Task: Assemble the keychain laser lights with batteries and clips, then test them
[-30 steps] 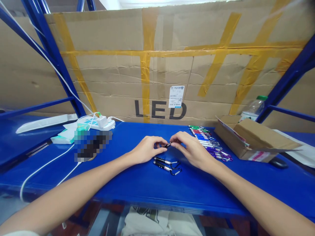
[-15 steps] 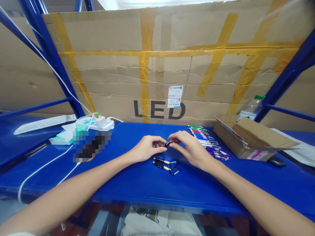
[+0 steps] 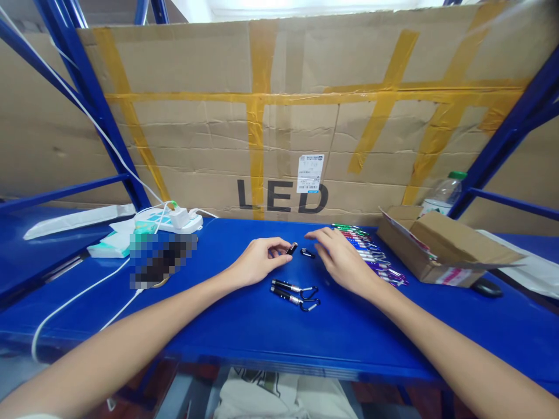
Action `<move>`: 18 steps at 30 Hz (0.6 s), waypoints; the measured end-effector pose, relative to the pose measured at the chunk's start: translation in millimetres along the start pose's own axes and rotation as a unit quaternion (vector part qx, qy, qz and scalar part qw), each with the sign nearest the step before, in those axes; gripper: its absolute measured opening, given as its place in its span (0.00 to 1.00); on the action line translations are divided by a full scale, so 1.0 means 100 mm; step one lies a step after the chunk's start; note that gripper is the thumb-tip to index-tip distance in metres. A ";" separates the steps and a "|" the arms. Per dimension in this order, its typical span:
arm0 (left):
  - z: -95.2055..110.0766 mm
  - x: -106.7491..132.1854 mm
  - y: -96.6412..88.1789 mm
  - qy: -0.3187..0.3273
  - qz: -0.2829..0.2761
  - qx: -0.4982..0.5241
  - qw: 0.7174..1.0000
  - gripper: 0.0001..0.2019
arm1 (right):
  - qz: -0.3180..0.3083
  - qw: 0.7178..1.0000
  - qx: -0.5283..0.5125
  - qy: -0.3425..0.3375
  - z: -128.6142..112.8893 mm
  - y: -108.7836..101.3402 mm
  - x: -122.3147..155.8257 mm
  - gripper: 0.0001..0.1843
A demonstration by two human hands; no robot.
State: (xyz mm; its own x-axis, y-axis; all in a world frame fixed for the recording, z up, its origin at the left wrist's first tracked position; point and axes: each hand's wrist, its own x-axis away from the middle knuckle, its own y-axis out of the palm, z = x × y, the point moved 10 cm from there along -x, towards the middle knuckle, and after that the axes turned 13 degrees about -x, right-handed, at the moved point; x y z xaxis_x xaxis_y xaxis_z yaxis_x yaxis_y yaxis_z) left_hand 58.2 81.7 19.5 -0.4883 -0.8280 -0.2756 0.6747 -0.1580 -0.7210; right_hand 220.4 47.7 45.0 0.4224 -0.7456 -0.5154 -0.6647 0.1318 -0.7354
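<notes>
Currently, left fingers (image 3: 279, 241) pinch a black tube (image 3: 292, 249); right fingers (image 3: 322, 234) stand apart; carton (image 3: 209, 145) reads "LED".

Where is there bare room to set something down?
The smooth blue tabletop looks bare on the near side of the two slim black clip-on penlights, and between the left hand and the tall brown cardboard behind. It's crowded on the right: multicoloured metallic penlights beside an open brown cardboard box.

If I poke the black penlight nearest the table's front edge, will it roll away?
Maybe a little: this penlight looks round, but its carabiner clip would probably stop it rolling far. It could bump the other black penlight, lying close beside it. Its shiny parts look metal, so it's probably stiff.
</notes>
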 end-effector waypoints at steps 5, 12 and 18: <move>-0.03 -0.01 -0.03 -0.009 0.017 0.000 1.000 0.16 | -0.125 0.989 0.060 0.047 0.27 0.33 0.09 0.25; 0.00 -0.01 -0.04 -0.006 0.016 -0.001 1.000 0.16 | -0.103 0.992 0.068 0.039 0.19 0.27 0.04 0.14; 0.01 0.00 -0.02 -0.007 0.003 -0.012 1.000 0.16 | -0.090 0.993 0.064 0.045 0.22 0.25 0.03 0.04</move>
State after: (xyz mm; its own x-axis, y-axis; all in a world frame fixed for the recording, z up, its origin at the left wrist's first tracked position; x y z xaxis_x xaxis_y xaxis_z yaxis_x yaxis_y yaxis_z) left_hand 57.0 81.6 21.3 -0.4759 -0.8364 -0.2719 0.6645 -0.1393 -0.7342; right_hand 218.0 63.3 15.6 0.4668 -0.8188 -0.3343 -0.4974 0.0695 -0.8647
